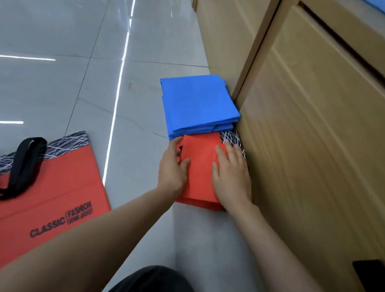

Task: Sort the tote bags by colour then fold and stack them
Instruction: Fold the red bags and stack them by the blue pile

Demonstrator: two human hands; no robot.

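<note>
Left hand [173,166] and right hand [231,176] pressed flat, fingers straight, on folded red tote bag [199,171] against the cabinet [310,142]; blue tote stack [197,104] abutted its far edge; floor [130,102] lay open away from cabinet.

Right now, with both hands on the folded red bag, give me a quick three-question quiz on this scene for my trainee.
1. True or false: the folded red bag lies beside the blue stack, not on top of it.
2. Fill in: the unfolded red bag on the floor has ___ handles.
3. Where does the right hand rest? A) the folded red bag B) the blue stack C) the unfolded red bag
Key: 1 true; 2 black; 3 A.
</note>
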